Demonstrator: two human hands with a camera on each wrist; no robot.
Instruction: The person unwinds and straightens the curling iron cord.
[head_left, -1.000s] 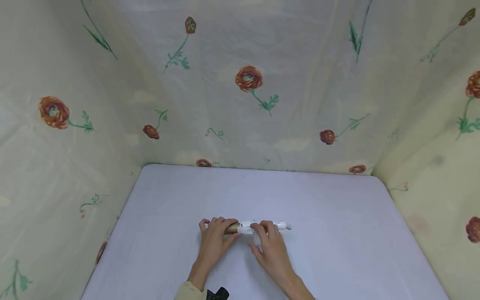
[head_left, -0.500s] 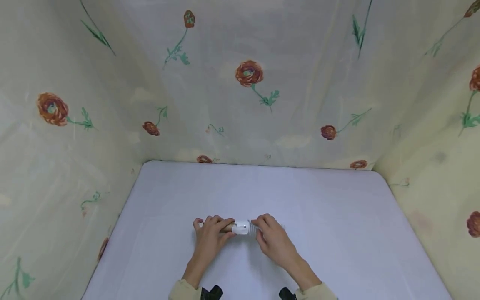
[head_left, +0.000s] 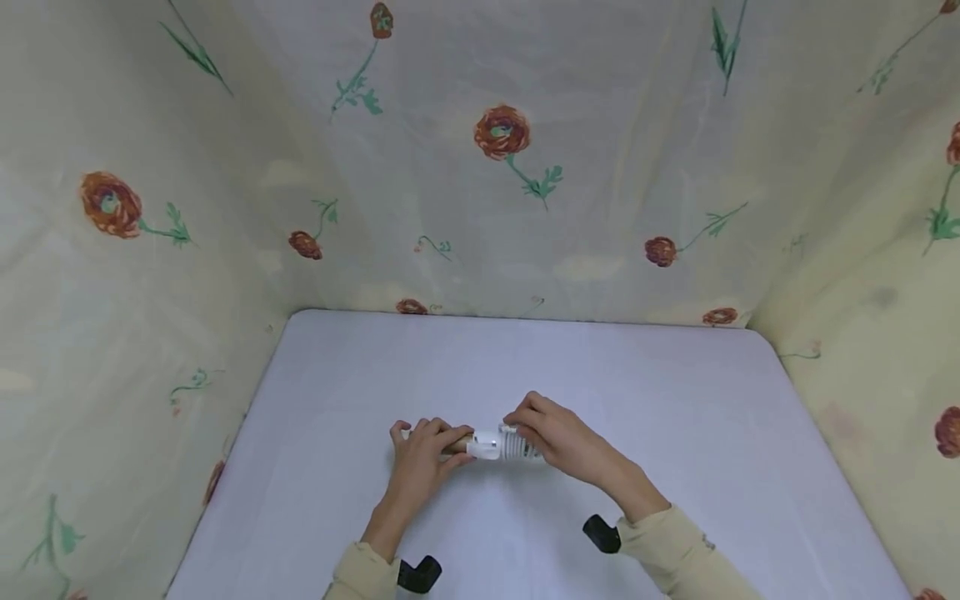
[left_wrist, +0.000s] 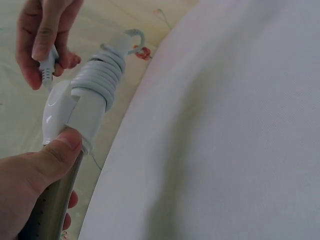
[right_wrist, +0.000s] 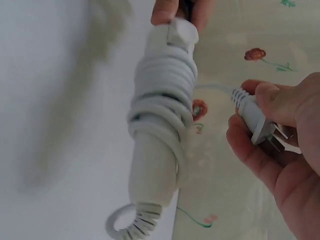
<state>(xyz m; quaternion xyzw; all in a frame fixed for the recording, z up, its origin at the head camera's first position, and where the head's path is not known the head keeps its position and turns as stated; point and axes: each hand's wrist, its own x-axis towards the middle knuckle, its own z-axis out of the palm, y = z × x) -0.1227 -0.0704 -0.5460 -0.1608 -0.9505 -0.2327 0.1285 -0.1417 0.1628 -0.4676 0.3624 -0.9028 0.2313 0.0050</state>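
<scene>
A curling iron with a white handle (head_left: 485, 444) and a brownish metallic barrel (left_wrist: 56, 200) lies crosswise between my hands in the head view. My left hand (head_left: 420, 454) grips the barrel, its thumb against the base of the handle in the left wrist view. White power cord (right_wrist: 162, 75) is wound in several turns round the handle. My right hand (head_left: 558, 435) pinches the two-pin plug (right_wrist: 251, 116) between thumb and fingers, beside the coils and apart from them. A thin stretch of cord runs from the plug toward the handle. The handle's tail end (right_wrist: 150, 175) carries a ribbed, curved cord sleeve.
A white tabletop (head_left: 637, 375) lies under the hands. Pale curtains (head_left: 585, 167) with red flowers surround it on the left, back and right. A black wrist-camera mount (head_left: 420, 575) shows by the left sleeve, another mount (head_left: 602, 533) by the right.
My right hand has moved from over the cord-wrapped handle rightward and away from me, with the plug in its fingers. More of the coils shows now. The left hand keeps its grip.
</scene>
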